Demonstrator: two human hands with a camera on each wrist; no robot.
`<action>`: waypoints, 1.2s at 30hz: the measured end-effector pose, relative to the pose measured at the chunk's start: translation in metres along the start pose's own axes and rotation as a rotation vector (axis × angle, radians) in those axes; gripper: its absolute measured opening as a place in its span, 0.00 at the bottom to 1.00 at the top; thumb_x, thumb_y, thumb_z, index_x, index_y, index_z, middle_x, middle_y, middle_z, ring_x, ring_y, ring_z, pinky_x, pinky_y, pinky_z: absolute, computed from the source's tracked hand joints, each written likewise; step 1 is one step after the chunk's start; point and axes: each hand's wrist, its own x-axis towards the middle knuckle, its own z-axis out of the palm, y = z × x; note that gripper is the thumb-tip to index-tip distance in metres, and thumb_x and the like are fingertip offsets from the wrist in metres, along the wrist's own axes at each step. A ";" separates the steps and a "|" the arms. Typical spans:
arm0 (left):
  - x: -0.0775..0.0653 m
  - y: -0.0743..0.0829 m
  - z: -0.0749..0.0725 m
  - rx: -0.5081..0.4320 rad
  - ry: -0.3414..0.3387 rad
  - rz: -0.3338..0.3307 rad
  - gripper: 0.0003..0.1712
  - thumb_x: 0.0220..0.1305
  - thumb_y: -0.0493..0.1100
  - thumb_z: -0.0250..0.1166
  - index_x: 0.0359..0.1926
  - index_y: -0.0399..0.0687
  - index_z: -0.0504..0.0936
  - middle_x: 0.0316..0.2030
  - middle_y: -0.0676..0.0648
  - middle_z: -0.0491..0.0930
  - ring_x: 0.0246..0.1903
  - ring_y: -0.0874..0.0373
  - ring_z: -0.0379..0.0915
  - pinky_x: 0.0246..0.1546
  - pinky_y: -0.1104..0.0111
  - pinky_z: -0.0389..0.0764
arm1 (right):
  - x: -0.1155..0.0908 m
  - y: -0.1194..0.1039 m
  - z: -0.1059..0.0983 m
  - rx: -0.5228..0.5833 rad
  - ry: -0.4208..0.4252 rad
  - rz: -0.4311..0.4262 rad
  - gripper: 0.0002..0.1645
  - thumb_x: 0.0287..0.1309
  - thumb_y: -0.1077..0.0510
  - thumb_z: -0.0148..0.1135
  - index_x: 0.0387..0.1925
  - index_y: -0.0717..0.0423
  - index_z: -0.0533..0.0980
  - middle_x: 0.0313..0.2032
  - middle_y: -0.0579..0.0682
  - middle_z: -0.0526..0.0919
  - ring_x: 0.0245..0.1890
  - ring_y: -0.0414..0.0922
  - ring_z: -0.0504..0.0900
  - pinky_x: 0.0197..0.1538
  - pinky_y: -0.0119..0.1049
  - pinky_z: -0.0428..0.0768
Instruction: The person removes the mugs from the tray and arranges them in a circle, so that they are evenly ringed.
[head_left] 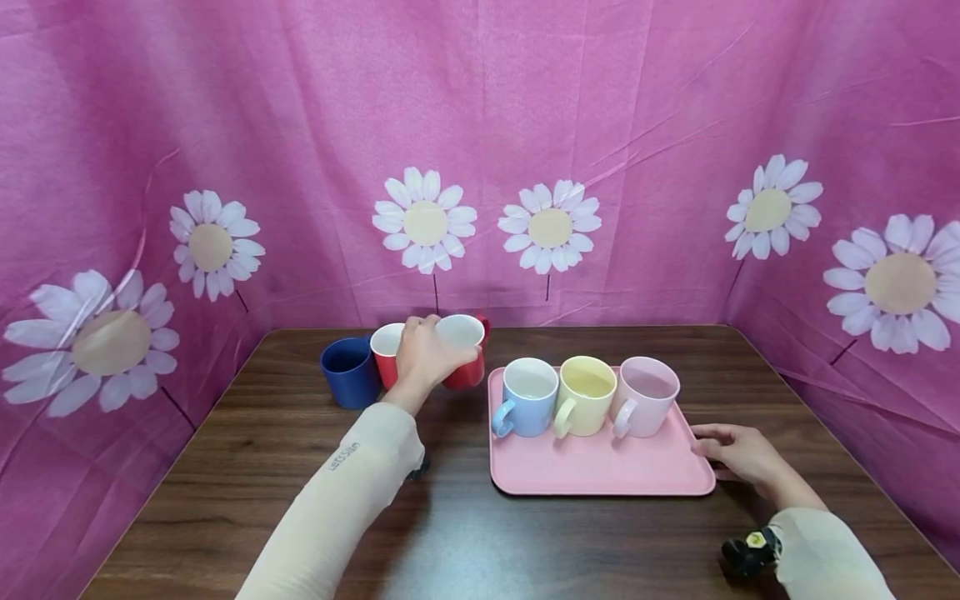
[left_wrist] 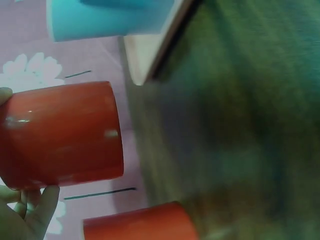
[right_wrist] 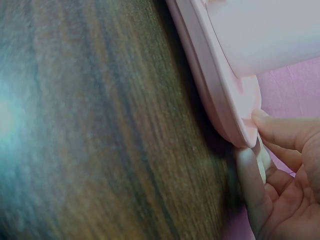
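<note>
My left hand (head_left: 426, 357) grips a red mug (head_left: 467, 372) with a white inside, its handle pointing to the back right. In the left wrist view the red mug (left_wrist: 62, 135) appears raised off the table, thumb and fingers at opposite sides of its rim. Just left of that hand stand a second red mug (head_left: 385, 354) and a dark blue mug (head_left: 351, 373). At the pink tray's (head_left: 600, 472) right edge, my right hand (head_left: 742, 457) pinches the rim between thumb and fingers. On the tray, a light blue mug (head_left: 531, 398), a yellow mug (head_left: 587, 398) and a pale pink mug (head_left: 647, 398) stand in a row.
The brown wooden table (head_left: 285, 500) ends at the back against a pink curtain (head_left: 480, 125) with printed daisies. Curtain also hangs along both sides. A black device (head_left: 750, 553) sits at the right wrist.
</note>
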 end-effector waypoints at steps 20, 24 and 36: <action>-0.016 -0.021 0.037 0.006 0.118 -0.230 0.49 0.34 0.64 0.73 0.55 0.39 0.74 0.48 0.38 0.69 0.49 0.43 0.66 0.43 0.49 0.76 | 0.000 0.000 0.000 0.013 -0.006 -0.004 0.30 0.62 0.60 0.58 0.57 0.79 0.64 0.43 0.63 0.82 0.39 0.42 0.81 0.41 0.45 0.82; -0.019 -0.018 0.042 0.000 0.162 -0.258 0.49 0.35 0.64 0.73 0.55 0.38 0.73 0.47 0.38 0.69 0.49 0.44 0.66 0.42 0.49 0.76 | 0.000 0.002 0.000 0.010 -0.002 -0.003 0.30 0.62 0.60 0.59 0.57 0.79 0.64 0.43 0.63 0.81 0.39 0.43 0.81 0.40 0.46 0.82; -0.023 -0.013 0.057 -0.072 0.337 -0.333 0.49 0.35 0.63 0.76 0.54 0.36 0.72 0.47 0.36 0.69 0.49 0.42 0.64 0.41 0.49 0.76 | 0.000 0.003 0.000 0.012 0.003 -0.001 0.30 0.63 0.59 0.58 0.57 0.79 0.64 0.44 0.64 0.81 0.40 0.45 0.81 0.40 0.45 0.82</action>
